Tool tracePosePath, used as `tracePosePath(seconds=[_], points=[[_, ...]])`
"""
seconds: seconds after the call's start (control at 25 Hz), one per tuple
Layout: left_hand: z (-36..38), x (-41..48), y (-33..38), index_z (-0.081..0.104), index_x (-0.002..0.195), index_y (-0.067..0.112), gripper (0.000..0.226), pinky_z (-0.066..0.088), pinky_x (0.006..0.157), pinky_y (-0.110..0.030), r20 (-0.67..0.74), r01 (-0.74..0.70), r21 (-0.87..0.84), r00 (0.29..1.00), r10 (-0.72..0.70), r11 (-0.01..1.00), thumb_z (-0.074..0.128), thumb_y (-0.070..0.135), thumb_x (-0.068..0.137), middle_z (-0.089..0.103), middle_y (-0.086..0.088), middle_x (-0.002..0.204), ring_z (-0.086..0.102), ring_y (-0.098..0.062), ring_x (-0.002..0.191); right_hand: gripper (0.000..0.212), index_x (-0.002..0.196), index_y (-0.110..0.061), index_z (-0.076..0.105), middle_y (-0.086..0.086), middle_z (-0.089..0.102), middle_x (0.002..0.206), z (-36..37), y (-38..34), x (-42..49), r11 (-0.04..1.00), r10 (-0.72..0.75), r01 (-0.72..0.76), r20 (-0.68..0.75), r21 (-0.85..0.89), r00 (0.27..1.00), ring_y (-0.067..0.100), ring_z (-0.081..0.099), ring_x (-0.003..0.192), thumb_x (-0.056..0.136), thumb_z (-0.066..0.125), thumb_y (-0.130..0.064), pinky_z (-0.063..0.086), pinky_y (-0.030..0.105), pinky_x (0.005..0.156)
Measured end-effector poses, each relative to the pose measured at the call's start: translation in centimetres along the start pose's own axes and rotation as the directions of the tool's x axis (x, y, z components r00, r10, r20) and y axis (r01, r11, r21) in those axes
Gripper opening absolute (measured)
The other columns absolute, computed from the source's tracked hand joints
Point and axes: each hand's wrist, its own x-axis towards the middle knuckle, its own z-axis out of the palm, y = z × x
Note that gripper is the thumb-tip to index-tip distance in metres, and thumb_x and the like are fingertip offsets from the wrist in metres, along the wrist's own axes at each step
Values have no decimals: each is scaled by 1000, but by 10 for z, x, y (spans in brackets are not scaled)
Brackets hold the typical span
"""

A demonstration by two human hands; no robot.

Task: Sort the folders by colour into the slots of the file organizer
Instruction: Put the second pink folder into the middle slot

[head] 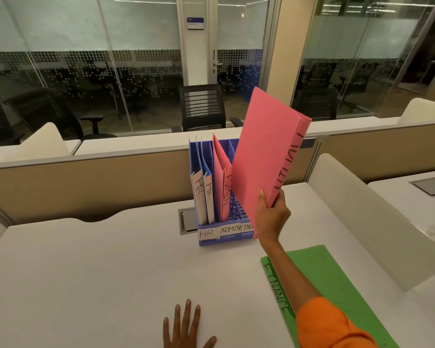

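Gripping a pink folder (264, 156) by its lower right corner, the right hand (271, 217) holds it tilted in the air just right of and above the blue file organizer (224, 239), thumb on the near face and fingers wrapped behind the spine. Black lettering runs along that spine, only partly readable. The folder's lower edge hides the right end of the organizer's front, where labels read HR, ADMIN and a cut-off FINA.

In the left slot stand two blue folders (204, 187) with white spines marked HR. In the middle slot stands another pink folder (222, 177), its spine marked ADMIN. The right slot is mostly hidden behind the raised folder.

On the white desk (86, 272), near and to the right, a green folder (337, 285) lies flat, marked FINANCE, partly under the orange sleeve (329, 325). The left hand (186, 327) rests flat on the desk at the near edge, fingers spread, holding nothing.
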Motion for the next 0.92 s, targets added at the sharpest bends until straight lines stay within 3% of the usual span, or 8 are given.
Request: tracePosePath(seconds=[0.28,0.56,0.76,0.92], points=[[14,4,-8,12,152,38,105,14,114,-56,47,15,-2,999,-15,1000,45,87,64,3,11,163,0,-18,151,21,110,-22,61,-10,66,99,43,22,17,999,-20,20,16,28,1000,-18,58,78,91,64,-31,43,-2,63],[28,6,-15,20,150,38,103,17,114,-59,55,31,-2,998,-31,1000,46,88,64,11,9,163,6,-20,151,24,112,-13,63,-7,67,95,76,34,22,995,-51,47,36,85,998,-17,60,74,91,65,-25,43,-3,62],[32,6,-17,22,150,37,105,19,114,-58,16,37,19,999,-37,999,47,89,63,11,9,163,8,-20,151,23,113,-14,61,2,70,104,98,48,30,995,-37,30,69,99,997,-6,64,84,93,62,-26,50,3,71],[21,7,-12,17,151,35,100,13,115,-55,-56,18,71,998,-14,997,40,87,69,4,7,164,2,-20,151,29,115,-12,61,8,69,111,111,65,30,990,86,-95,93,103,992,19,66,99,92,63,-30,58,26,85]])
